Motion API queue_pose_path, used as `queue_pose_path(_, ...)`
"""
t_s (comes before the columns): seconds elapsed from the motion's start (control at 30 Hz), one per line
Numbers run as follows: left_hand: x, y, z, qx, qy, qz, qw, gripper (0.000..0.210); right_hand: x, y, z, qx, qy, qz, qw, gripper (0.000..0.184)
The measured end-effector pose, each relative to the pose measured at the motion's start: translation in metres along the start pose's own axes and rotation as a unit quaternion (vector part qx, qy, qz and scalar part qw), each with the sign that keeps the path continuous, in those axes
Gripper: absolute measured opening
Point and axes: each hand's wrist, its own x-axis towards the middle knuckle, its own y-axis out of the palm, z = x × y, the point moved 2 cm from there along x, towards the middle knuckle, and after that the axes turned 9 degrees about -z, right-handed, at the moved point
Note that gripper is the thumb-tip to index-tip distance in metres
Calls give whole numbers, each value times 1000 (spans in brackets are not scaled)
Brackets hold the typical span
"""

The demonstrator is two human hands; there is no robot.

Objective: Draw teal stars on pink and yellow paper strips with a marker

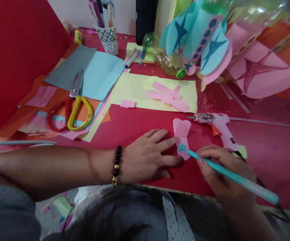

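A small pink paper cutout (182, 129) lies on the red tabletop, wider at its top end. A teal star outline (182, 147) shows on its lower part. My left hand (150, 154) lies flat with fingers spread, its fingertips touching the cutout's left edge. In my right hand (226, 170) is a teal felt-tip pen (235, 175), pinched near the front, with its tip on the star. Just beyond my right hand lies a pink glue gun (217, 125) with an orange trigger.
Red-and-yellow-handled scissors (77, 107) rest on blue paper (94, 63) at left. Pink strips (167, 95) lie on a yellow sheet (130, 88). Behind are a pen cup (107, 40), a plastic bottle (165, 60) and paper-decorated bottles (200, 40). A glue stick (263, 123) extends behind the gun.
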Motion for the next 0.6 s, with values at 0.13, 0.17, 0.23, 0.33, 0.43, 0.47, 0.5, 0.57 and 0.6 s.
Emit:
queue_pose_path(0.13, 0, 0, 0, -5, 3, -10, 1000, 43, 0, 0, 1, 11, -6, 1, 1000, 8)
queue_pose_path(0.17, 0, 0, 0, -7, 3, -12, 1000, 43, 0, 0, 2, 21, -9, 11, 1000, 8)
queue_pose_path(0.23, 0, 0, 0, -8, 2, -9, 1000, 43, 1, 1, 2, 27, -4, 20, 999, 6)
queue_pose_path(0.33, 0, -1, 0, -7, 2, 2, 1000, 43, 1, 0, 2, -8, 14, -3, 1000, 4)
queue_pose_path(0.43, 0, -1, 0, -5, 1, 2, 1000, 42, 1, -1, 3, -19, 7, -9, 1000, 5)
queue_pose_path(0.47, 0, -1, 0, -5, 0, 0, 1000, 42, 1, 0, 3, -13, 1, -3, 1000, 5)
queue_pose_path(0.5, 0, 0, 0, -4, 0, -1, 1000, 43, 2, 0, 3, -9, -4, 4, 1000, 5)
queue_pose_path(0.57, 1, 0, 0, -1, -1, -1, 1000, 43, 2, 0, 3, -10, -3, 7, 1000, 5)
queue_pose_path(0.6, 1, -1, -1, 0, -1, 2, 1000, 43, 2, -1, 2, -17, 3, 1, 1000, 4)
